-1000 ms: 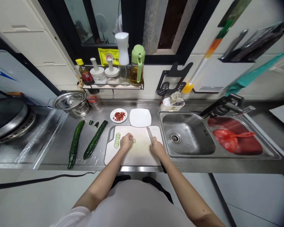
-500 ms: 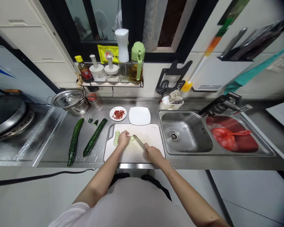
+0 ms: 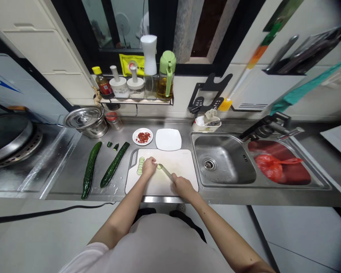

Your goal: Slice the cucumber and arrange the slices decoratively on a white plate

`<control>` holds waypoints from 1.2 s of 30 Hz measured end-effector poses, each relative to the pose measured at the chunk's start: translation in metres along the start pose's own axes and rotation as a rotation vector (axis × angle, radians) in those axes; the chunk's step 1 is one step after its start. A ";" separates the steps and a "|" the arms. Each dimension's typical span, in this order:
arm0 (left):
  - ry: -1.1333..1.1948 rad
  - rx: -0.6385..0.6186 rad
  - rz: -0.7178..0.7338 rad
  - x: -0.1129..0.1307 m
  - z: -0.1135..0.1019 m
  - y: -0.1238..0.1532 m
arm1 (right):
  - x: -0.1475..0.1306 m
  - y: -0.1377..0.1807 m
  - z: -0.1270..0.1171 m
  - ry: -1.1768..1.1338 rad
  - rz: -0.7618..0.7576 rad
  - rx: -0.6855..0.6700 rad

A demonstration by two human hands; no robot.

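My right hand (image 3: 183, 186) is closed around the handle of a kitchen knife (image 3: 167, 173), whose blade points up and left over a white cutting board (image 3: 170, 187). Under the blade's tip lies a pale green cucumber slice (image 3: 159, 166), partly covered by it. Just left of that slice, my left hand (image 3: 149, 167) has its fingers curled together; whatever may be inside them is hidden. A column of overlapping cucumber slices (image 3: 140, 165) lies on the board left of this hand. Two dark green cucumbers (image 3: 115, 165) (image 3: 91, 170) rest on the steel counter, with small cut-off ends (image 3: 116, 146) above them.
Behind the board stand a small plate of chopped red pieces (image 3: 143, 137) and a white plate (image 3: 168, 139). A double sink (image 3: 224, 161) is on the right, with a red bag (image 3: 268, 167) in its far basin. A lidded pot (image 3: 86, 121) stands back left, near a seasoning rack (image 3: 136, 101).
The knife and my right hand have shifted slightly left, so the blade's tip now overlaps the cucumber slice. My left hand stays at about the same place on the board.
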State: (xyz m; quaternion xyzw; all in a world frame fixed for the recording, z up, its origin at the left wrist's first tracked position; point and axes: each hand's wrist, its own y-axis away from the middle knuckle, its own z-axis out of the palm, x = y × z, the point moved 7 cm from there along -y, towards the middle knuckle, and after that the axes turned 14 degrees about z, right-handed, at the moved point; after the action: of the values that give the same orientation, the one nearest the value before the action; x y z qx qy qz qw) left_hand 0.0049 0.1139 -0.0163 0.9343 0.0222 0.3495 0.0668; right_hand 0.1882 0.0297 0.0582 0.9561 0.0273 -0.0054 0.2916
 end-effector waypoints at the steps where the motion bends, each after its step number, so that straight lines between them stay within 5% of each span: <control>1: 0.002 -0.001 0.001 0.000 0.000 0.000 | 0.000 0.000 0.000 0.001 0.001 -0.004; 36: 0.004 -0.021 -0.012 -0.001 0.001 -0.002 | -0.008 -0.003 0.005 0.043 -0.021 -0.035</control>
State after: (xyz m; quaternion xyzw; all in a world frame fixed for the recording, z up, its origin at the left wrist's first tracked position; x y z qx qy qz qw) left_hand 0.0048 0.1161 -0.0174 0.9327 0.0242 0.3510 0.0789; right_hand 0.1805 0.0291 0.0520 0.9504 0.0438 0.0123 0.3077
